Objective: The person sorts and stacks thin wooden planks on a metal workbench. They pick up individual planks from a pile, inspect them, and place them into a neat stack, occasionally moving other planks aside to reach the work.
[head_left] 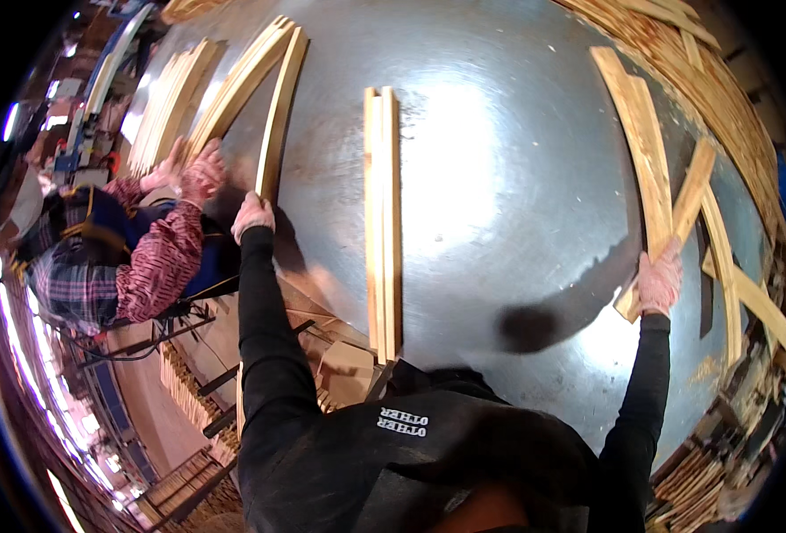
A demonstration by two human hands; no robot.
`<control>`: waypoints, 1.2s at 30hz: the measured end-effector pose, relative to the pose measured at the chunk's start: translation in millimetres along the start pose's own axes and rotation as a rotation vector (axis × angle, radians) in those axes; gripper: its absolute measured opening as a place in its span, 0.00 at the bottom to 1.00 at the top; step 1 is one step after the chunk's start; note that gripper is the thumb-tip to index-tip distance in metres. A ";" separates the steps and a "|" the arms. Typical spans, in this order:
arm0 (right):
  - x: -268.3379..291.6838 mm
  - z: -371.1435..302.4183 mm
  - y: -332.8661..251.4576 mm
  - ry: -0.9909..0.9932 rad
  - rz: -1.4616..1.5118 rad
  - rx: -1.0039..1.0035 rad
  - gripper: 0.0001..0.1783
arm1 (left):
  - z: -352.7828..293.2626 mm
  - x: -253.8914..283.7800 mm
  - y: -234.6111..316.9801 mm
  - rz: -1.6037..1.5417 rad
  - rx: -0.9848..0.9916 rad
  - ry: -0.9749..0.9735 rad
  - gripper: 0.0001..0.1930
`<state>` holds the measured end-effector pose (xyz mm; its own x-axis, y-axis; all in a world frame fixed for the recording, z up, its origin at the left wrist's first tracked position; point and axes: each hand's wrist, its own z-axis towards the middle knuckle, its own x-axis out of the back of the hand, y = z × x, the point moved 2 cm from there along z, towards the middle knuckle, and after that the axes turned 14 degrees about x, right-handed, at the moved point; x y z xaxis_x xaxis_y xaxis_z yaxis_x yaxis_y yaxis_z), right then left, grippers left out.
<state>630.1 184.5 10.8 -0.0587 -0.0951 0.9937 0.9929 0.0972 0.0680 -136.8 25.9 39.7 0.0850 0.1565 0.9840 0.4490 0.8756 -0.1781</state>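
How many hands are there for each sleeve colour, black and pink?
Black sleeves: 2, the left hand and right hand, each holding wood
Pink patterned sleeves: 2, the co-worker's hands
Total: 4 hands

Here's the desk (535, 186): wooden strips (391, 213) mid near edge, stacked slats (169, 107) along the left, crossed boards (642, 142) toward the right edge!
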 end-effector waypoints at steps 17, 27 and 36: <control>-6.9 -142.7 -33.8 -0.178 1.085 0.457 0.42 | -444.6 40.5 261.7 -1.275 -0.105 -2.188 0.27; 54.1 -115.5 -57.6 -0.644 0.622 0.035 0.41 | -408.6 -25.7 252.6 -1.433 0.017 -1.632 0.29; 24.0 -54.2 -27.4 -0.196 0.615 -0.409 0.58 | -428.3 -41.3 199.9 -1.508 0.097 -1.767 0.19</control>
<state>607.0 125.8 28.0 0.5381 0.0385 0.8420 0.8095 -0.3021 -0.5035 330.4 -1.3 -38.3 -0.7464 -0.3351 -0.5750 -0.6006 0.7114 0.3650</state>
